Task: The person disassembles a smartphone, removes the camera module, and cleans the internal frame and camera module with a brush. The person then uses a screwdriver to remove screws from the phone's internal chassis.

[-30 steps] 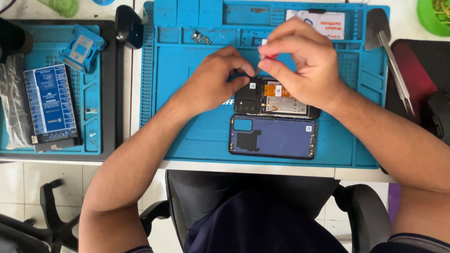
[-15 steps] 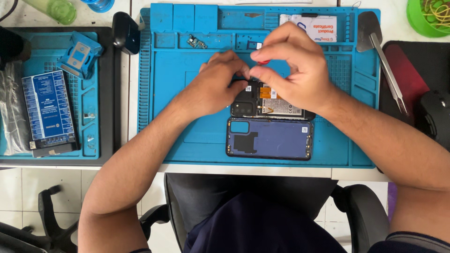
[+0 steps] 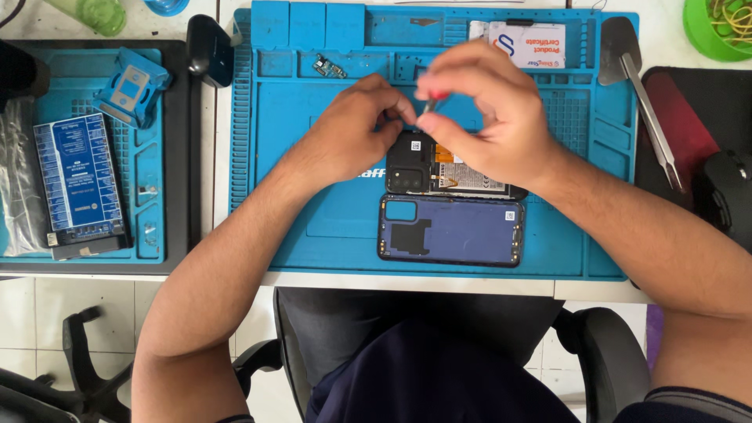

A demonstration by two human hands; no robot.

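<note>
Head view: left hand (image 3: 352, 133) steadies the opened black phone (image 3: 439, 164), fingers curled on its top edge. Right hand (image 3: 486, 117) pinches a thin red-handled tool (image 3: 432, 100), fingertips together, above it. Removed dark-blue back cover (image 3: 450, 230) lies alongside on the blue silicone mat (image 3: 329, 227), kept within reach.

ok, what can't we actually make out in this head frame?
- Tool tip: the right hand pinches a thin red-tipped tool; its fingers hide where it meets the opened phone.
- Phone's upper edge: covered by the left hand and right hand.
- Small circuit board on the blue mat: too small for detail.
- Green bowl: cut off by the frame corner.
</note>
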